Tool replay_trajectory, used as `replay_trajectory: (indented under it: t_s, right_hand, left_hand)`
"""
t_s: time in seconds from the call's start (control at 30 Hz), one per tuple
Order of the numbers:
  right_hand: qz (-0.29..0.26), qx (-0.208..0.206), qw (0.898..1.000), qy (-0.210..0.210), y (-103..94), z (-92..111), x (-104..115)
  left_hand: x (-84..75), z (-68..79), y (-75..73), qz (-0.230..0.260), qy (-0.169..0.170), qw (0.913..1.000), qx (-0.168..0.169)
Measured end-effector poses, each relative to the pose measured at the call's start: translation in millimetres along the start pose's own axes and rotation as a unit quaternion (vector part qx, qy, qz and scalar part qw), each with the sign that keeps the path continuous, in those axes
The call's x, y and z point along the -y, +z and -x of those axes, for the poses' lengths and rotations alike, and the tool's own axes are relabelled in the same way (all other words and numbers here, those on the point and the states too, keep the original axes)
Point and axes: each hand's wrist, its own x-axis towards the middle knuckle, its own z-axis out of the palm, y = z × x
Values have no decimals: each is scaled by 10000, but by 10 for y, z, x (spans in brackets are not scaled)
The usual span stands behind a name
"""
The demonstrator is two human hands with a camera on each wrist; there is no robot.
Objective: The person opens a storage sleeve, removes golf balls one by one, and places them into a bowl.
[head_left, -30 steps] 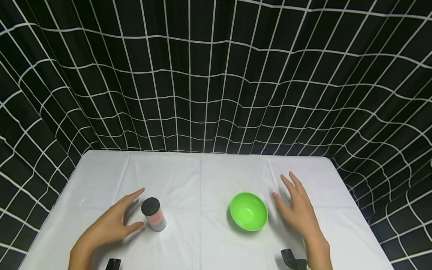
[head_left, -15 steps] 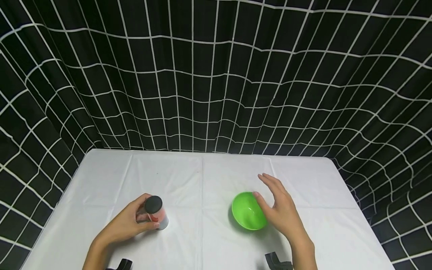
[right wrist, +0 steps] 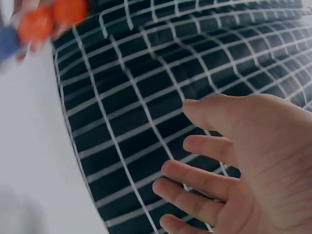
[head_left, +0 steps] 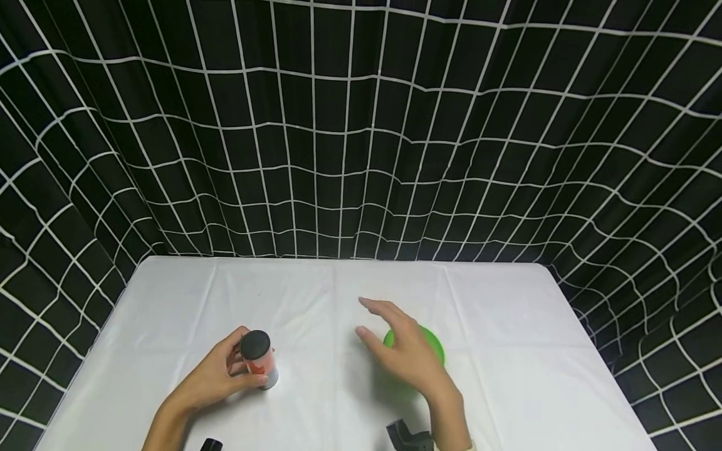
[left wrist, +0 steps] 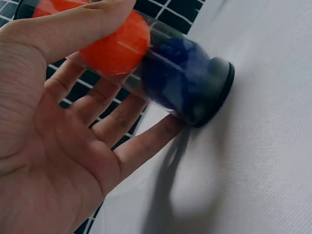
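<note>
My left hand [head_left: 207,379] grips a clear tube [head_left: 256,344] with a dark lid, thumb on the near side and fingers behind. The tube stands upright at the left of the table in the head view. Inside it, in the left wrist view, are orange balls [left wrist: 119,46] and a dark blue ball [left wrist: 174,73] beside the dark end cap [left wrist: 217,92]. My right hand [head_left: 407,357] is over the green bowl [head_left: 433,346], hiding much of it. Its fingers are spread and loosely bent, with nothing between them, pointing toward the tube side.
A white cloth [head_left: 316,300] covers the table. Black curtain with a white grid [head_left: 350,150] hangs behind and at both sides. Black wrist mounts show at the bottom, the right one [head_left: 407,436] more fully.
My left hand has moved in from beside the tube and taken hold of it. The right hand has swept left from beyond the bowl to above it.
</note>
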Motion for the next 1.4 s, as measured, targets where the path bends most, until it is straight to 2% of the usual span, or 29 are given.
replay_trajectory:
  t_s: [0.1,0.23,0.37,0.43,0.57,0.67,0.8,0.87,1.0,1.23,1.4]
  right_hand:
    - [-302,102,9993,-201,137,16,99]
    - [-494,232,9975,-447,238,31,179]
    - [-756,328,9938,-742,285,12,235]
    - [-917,356,9913,-874,304,-12,275]
    - [-1114,407,9873,-1056,348,-85,375]
    - [-1082,423,9871,-1098,357,-95,425]
    - [-955,466,9875,-1166,340,-30,427]
    - [-1002,567,9860,-1207,345,-5,414]
    - [-1167,669,9823,-1302,365,9,390]
    - [-1559,718,9761,-1335,403,37,368]
    - [-1651,748,9714,-1534,420,9,382]
  left_hand:
    - [29,29,40,51,12,10000,-50]
    - [0,-13,122,-96,70,9998,-177]
    - [-170,-95,156,-709,166,9967,-362]
    - [-307,-129,144,-1160,194,9921,-442]
    - [-581,-174,104,-2013,268,9769,-661]
    - [-706,-186,126,-2475,265,9661,-685]
    - [-745,-181,232,-2866,116,9560,-612]
    - [-747,-166,287,-2924,83,9540,-654]
    - [-777,-149,346,-3068,202,9486,-745]
    - [-842,-75,355,-3590,438,9286,-829]
    - [-892,-37,317,-3742,467,9226,-808]
